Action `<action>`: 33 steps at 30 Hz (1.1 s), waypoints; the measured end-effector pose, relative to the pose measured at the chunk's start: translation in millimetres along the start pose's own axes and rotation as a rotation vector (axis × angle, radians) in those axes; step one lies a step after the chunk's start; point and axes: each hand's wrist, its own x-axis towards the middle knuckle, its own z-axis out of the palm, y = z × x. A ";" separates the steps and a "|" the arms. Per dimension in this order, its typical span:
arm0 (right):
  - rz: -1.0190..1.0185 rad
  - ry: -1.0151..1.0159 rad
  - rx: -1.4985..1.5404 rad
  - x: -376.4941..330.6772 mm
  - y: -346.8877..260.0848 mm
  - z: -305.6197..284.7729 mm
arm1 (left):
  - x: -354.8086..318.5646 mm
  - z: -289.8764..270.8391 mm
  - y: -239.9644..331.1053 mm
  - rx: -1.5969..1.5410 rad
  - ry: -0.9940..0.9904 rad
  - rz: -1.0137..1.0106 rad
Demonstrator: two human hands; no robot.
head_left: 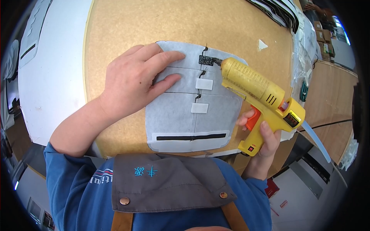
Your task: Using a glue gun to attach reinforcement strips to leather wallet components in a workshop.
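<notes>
Yellow glue gun (257, 89) gripped in right hand (262, 138), finger on orange trigger; long axis slanting, nozzle pointing up-left onto black patch (206, 60) near top of grey fabric panel (192, 104). Left hand (135, 82) spread flat, pressing panel's upper left against brown worktop (115, 34).

glossy plastic glue gun (257, 90), matt felt panel (173, 111)

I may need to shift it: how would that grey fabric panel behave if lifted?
The grey fabric panel looks thin and lies flat, so probably floppy and light. The left hand pressing it suggests it slides easily on the board.
</notes>
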 end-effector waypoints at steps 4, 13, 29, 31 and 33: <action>-0.004 -0.005 0.008 2.4 -0.7 2.6 | -0.2 -0.1 -0.2 -0.004 0.003 -0.002; 0.010 0.013 0.001 -7.1 -0.2 0.5 | -0.3 0.9 -0.4 -0.001 0.008 0.004; 0.013 -0.016 0.024 -3.4 -2.8 7.4 | -0.8 0.0 0.1 -0.004 0.013 -0.001; 0.025 -0.028 0.011 1.5 -4.7 11.6 | -1.0 -0.3 -0.2 -0.021 0.009 -0.006; 0.024 -0.029 -0.001 5.0 -6.5 15.6 | -0.6 0.0 -0.4 -0.023 0.014 -0.005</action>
